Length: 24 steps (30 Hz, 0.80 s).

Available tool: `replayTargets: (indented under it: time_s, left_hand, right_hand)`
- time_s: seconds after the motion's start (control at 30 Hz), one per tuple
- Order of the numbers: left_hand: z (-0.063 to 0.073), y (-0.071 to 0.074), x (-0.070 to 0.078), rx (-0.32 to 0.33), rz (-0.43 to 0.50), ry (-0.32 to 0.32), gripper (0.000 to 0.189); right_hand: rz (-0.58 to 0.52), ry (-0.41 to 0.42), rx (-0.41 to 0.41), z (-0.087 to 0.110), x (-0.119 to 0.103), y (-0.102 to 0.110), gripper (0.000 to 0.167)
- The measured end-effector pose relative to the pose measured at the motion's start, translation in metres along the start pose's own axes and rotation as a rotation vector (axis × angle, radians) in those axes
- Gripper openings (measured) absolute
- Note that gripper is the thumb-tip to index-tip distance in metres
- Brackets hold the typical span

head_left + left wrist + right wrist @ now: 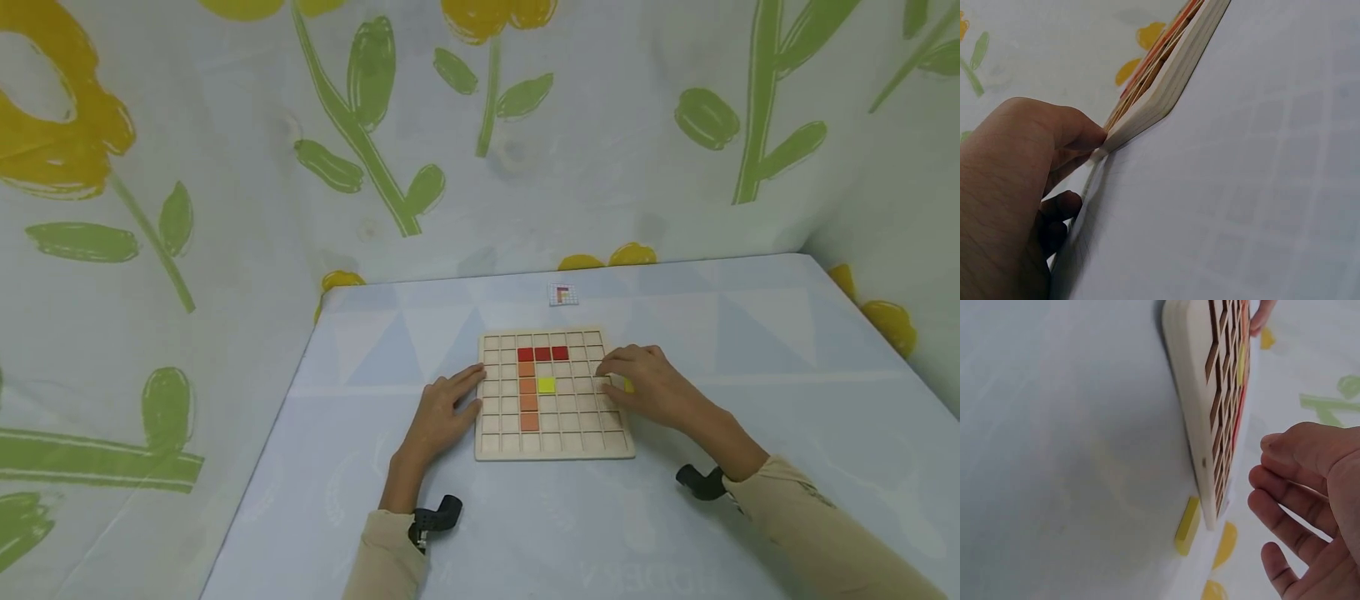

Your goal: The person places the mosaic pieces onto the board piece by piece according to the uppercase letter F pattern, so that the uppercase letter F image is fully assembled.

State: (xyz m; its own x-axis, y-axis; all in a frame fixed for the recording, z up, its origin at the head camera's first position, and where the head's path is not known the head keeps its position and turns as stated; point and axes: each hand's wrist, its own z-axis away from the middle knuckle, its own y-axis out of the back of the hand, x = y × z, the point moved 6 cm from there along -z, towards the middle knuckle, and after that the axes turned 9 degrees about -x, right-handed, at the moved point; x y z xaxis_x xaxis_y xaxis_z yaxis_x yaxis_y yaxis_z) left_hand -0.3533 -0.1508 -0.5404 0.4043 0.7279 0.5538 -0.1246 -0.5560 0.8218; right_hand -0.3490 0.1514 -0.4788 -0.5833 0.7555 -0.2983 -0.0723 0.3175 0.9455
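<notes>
A wooden grid board (581, 450) lies on the table. Three red tiles (542, 354) form a row in it, several orange tiles (528, 403) run down as a column below the leftmost red one, and one yellow tile (546, 385) sits right of that column. My left hand (438, 412) rests its fingertips and thumb against the board's left edge. Over the right edge hovers my right hand (648, 385), fingers loosely bent and nothing between them in the right wrist view. A loose yellow tile (1188, 526) lies on the table beside the board's right edge, partly hidden by the right hand in the head view.
Behind the board lies a small card (562, 294) printed with a grid and a coloured pattern. The table (525, 525) has a pale blue and white cover. A cloth (585, 167) with yellow flowers hangs at the back and sides.
</notes>
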Motion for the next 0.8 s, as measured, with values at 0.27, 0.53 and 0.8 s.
replayTargets:
  time_s: [0.27,0.53,0.8]
  left_hand:
    - [0.012,0.005,-0.007,0.009,0.009,0.057,0.049]
    - [0.007,0.003,-0.005,-0.014,0.013,0.031,0.049]
    - [0.000,-0.001,-0.001,-0.004,-0.003,0.012,0.048]
  right_hand:
    - [-0.018,-0.002,-0.006,0.005,0.011,-0.005,0.016]
    - [0.048,-0.027,0.034,0.016,0.025,-0.003,0.018]
    - [0.079,-0.070,-0.003,0.026,0.035,-0.002,0.019]
